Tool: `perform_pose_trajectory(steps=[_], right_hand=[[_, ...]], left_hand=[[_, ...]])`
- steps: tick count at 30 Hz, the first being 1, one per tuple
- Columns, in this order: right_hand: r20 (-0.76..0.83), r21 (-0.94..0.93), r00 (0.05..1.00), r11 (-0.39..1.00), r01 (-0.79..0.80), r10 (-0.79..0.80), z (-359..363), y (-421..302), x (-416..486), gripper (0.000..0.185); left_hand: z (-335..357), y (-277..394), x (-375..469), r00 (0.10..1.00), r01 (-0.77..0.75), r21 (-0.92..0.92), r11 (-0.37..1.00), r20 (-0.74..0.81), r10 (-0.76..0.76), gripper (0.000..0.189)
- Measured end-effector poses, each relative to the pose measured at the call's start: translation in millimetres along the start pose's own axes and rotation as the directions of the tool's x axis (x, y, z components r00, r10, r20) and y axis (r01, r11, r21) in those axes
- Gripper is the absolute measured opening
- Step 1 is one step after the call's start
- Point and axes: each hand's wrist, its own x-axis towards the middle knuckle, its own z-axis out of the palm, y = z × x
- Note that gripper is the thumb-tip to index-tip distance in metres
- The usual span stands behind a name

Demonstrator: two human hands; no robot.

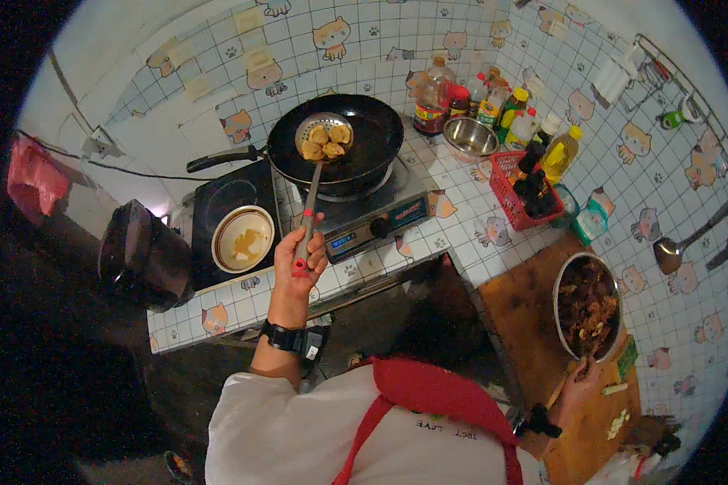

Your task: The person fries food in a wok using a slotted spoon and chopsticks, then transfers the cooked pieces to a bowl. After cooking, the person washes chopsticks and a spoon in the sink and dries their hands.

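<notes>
My left hand (301, 251) grips the grey handle of a perforated metal skimmer (303, 134), palm up. Several golden-brown fried pieces (324, 143) rest in its bowl, held over a black wok (373, 136). The wok stands on a silver electric cooker (370, 221) with a lit display. At the far right, my right hand (577, 388) is at the near rim of a metal bowl (556, 303) of dark, reddish-brown shredded food (591, 309). It seems closed around a slim wooden utensil (556, 393); its fingers are partly blurred.
A cream bowl (259, 221) with a little yellowish residue sits on a black cooktop (209, 212). Sauce bottles (509, 115), a steel bowl (470, 134) and a red basket (505, 194) line the back right corner. A wooden board (515, 303) lies under the food bowl. A ladle (668, 251) hangs on the wall.
</notes>
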Motion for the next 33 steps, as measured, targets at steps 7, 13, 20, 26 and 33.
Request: perform_pose_trajectory(steps=[7,13,20,26,33], right_hand=[[0.09,0.342,0.984,0.923,-0.178,0.156,31,45,-1,0.024],[-0.082,0.284,0.989,0.954,-0.097,0.125,25,28,0,0.028],[-0.291,0.215,0.917,0.952,-0.217,0.275,-2,3,14,0.037],[-0.32,0.282,0.913,0.945,-0.166,0.255,-19,-16,20,0.042],[-0.271,0.503,0.909,0.852,-0.146,0.316,-26,-55,20,0.034]], left_hand=[[-2,0,-1,1.0,0.018,-0.034,0.999,-0.023,-0.018,0.039],[-4,-1,-3,0.998,0.052,0.017,0.999,0.034,-0.052,0.037],[-8,-2,-7,0.999,0.042,0.075,0.996,-0.021,-0.04,0.036],[-10,-2,-7,0.999,0.047,0.075,0.996,-0.007,-0.046,0.035],[-10,-3,-7,0.999,0.045,0.074,0.996,-0.03,-0.043,0.035]])
